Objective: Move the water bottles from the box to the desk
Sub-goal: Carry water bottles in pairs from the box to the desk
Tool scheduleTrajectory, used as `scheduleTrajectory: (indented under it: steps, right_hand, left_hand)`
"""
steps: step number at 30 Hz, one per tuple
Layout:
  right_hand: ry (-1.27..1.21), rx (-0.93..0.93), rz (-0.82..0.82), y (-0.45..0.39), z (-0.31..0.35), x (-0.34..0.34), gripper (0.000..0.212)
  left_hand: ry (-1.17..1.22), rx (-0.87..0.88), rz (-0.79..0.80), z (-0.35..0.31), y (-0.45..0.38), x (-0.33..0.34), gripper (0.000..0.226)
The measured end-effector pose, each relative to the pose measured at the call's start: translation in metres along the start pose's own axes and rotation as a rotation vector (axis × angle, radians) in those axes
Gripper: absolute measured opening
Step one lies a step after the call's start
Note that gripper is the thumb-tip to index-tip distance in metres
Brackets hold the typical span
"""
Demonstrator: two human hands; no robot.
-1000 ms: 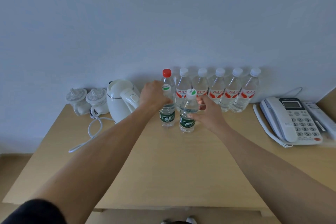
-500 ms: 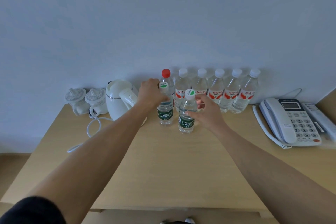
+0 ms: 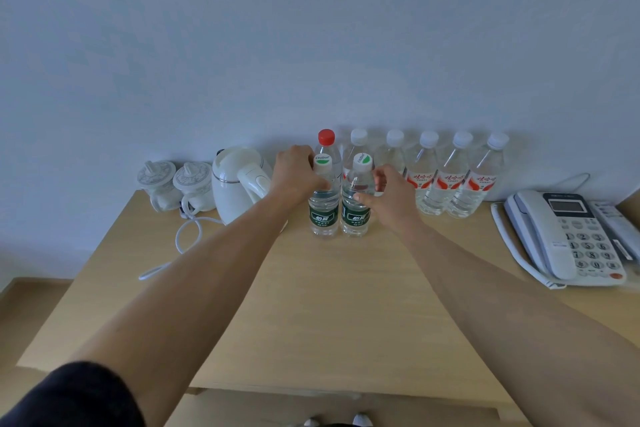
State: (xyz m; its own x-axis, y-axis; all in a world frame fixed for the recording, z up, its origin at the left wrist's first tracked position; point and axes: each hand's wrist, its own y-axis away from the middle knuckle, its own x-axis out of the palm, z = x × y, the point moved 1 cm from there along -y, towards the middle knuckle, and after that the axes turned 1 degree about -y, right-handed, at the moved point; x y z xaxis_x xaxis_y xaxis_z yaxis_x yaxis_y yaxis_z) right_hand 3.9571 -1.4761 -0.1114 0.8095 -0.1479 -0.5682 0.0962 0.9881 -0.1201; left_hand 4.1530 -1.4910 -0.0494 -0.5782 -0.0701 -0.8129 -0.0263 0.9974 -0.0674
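On the far left of the pale wooden desk [image 3: 322,315], two white lidded ceramic cups [image 3: 175,185] stand side by side against the wall. Just right of them sits a white electric kettle [image 3: 239,184], its white cord [image 3: 180,246] looping over the desktop.

The left hand [image 3: 298,173] curls around the upper body of the left green-labelled clear plastic water bottle [image 3: 324,204], which stands upright on the desk. Touching it on the right stands the right green-labelled clear plastic water bottle [image 3: 356,203], also upright. The right hand [image 3: 388,194] holds this one from its right side, thumb laid across the front and fingers curved round the back.

Behind the pair, along the wall, a red-capped clear bottle [image 3: 326,146] begins a row that continues rightward with five white-capped clear bottles with red-orange labels [image 3: 450,180]; the first two of these are partly hidden by the front bottles and the right hand.

At the far right lies a white-and-grey corded desk telephone [image 3: 568,236], handset in its cradle, well apart from the bottles.
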Motion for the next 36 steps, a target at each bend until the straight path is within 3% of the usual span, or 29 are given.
scheduleTrajectory:
  steps: [11,36]
  right_hand:
    - [-0.039,0.033,0.010,-0.002,-0.003,-0.002,0.045]
    - [-0.036,0.044,-0.042,0.001,0.007,0.003,0.042]
  left_hand:
    - [0.024,0.025,-0.092,0.001,0.002,0.006,0.034]
    - [0.035,0.013,-0.076,-0.001,0.003,0.004,0.039]
